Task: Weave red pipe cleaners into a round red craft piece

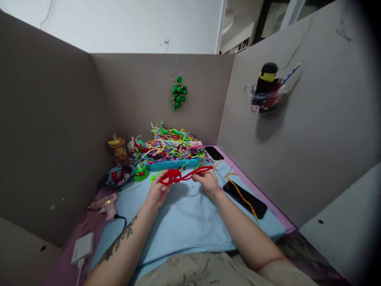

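My left hand (160, 187) is closed on a red fuzzy yarn piece (172, 176), bunched into a rounded, knotted shape. Two red strands (190, 174) stretch from it to the right. These strands are pinched by my right hand (206, 179), and their ends stick out past its fingers. Both hands are held above the blue cloth (190, 222). Just left of my left hand sits a green yarn piece with a face (141, 173). An orange strand (242, 192) lies across a black phone (245, 199) to the right of my right hand.
A blue tray (175, 163) heaped with colourful strands stands at the back. A pink glue gun (108, 204), a white power block (83, 248) and a dark bowl (104, 178) are at left. Grey panels surround the table, with a hanging plastic cup (268, 97) at right.
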{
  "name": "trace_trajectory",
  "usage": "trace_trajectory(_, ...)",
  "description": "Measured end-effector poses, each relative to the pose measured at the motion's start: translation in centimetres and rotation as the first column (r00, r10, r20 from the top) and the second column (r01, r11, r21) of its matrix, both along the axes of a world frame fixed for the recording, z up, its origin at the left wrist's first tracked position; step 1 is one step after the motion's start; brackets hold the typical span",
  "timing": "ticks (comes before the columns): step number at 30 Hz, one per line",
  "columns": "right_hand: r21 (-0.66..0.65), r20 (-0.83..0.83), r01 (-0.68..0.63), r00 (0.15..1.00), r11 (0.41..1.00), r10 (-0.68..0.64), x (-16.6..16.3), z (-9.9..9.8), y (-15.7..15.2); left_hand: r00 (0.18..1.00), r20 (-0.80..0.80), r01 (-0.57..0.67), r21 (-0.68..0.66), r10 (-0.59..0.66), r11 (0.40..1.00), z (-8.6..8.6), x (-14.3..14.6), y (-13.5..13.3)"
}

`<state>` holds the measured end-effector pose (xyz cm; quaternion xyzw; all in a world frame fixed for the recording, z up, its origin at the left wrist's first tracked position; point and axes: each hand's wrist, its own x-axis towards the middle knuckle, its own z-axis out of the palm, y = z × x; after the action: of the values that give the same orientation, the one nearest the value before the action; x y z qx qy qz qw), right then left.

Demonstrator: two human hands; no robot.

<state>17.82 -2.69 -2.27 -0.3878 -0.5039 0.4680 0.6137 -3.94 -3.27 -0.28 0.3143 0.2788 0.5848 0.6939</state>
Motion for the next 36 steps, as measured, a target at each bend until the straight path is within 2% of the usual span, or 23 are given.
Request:
trace_trajectory(4,-0.077,-0.099,-0.044,0.994,0.996,0.037,0.0,0.2,0.0,0.994,-0.013,0.105,-0.040,-0.105,0.994,0.2,0.0,-0.3)
trace_trajectory(7,-0.109,-0.121,-0.068,0.991,0.992,0.055,-0.2,0.0,0.1,0.993,-0.022,0.116,-0.074,-0.118,0.991,0.4,0.0,-0.6)
trace_trajectory(12,-0.093,-0.088,0.023,0.996,0.995,-0.031,-1.2,-0.4,0.1,0.993,-0.004,0.115,-0.106,-0.116,0.988,0.3,0.0,-0.5)
trace_trajectory(17,-0.087,-0.015,0.142,0.989,0.986,-0.144,-1.7,-0.7,0.2,0.993,-0.001,0.116,-0.079,-0.116,0.990,0.0,0.0,-0.3)
trace_trajectory(25,-0.048,0.003,0.135,0.991,0.990,-0.135,-2.5,-0.8,-0.2,0.989,0.020,0.147,-0.088,-0.146,0.985,-0.1,0.1,-0.4)
trace_trajectory(32,-0.029,0.001,0.151,0.988,0.988,-0.151,-3.3,-0.4,-0.8,0.960,0.152,0.249,-0.067,-0.237,0.966,0.2,0.0,-0.6)
trace_trajectory(36,0.004,0.033,0.178,0.984,0.984,-0.178,-3.6,0.0,-1.4,0.953,0.151,0.272,-0.044,-0.263,0.961,0.3,0.0,-0.7)
